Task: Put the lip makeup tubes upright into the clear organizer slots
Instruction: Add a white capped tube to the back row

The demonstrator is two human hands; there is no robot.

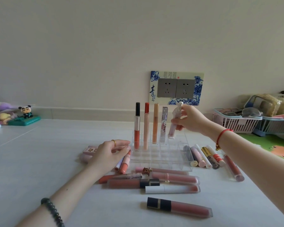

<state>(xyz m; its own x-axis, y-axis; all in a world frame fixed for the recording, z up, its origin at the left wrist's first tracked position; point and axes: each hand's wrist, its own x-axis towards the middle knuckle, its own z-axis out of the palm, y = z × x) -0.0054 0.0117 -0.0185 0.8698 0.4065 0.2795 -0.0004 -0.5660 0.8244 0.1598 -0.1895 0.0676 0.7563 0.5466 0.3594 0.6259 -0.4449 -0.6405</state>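
Pale, smooth surface fills the lower half of the frame, backed by a plain cream wall with a double socket plate [176, 88] in a blue-and-white surround at centre.

The clear organizer [161, 158] stands at centre frame. Its back row holds four upright tubes, left to right: a black-capped tube [137, 125], a red-capped tube [146, 126], an amber tube [155, 122] and a patterned square tube [164, 124].

The right hand [189, 119] enters from the right edge. Its fingers and thumb are closed round a pale pink tube [175, 122] with a sculpted white cap. This tube is slightly tilted, with its lower end at the back row just right of the patterned square tube.

The left hand [111, 153] lies at the organizer's left wall. Its fingers are loosely extended over two loose tubes [124, 164] and clasp nothing visible.

More tubes lie flat: a row [203, 157] just right of the organizer, a group [154, 179] in front of it, and a dark-capped tube [179, 207] at lower centre.

A panda figurine [25, 112] stands at far left; baskets [236, 122] sit at far right.
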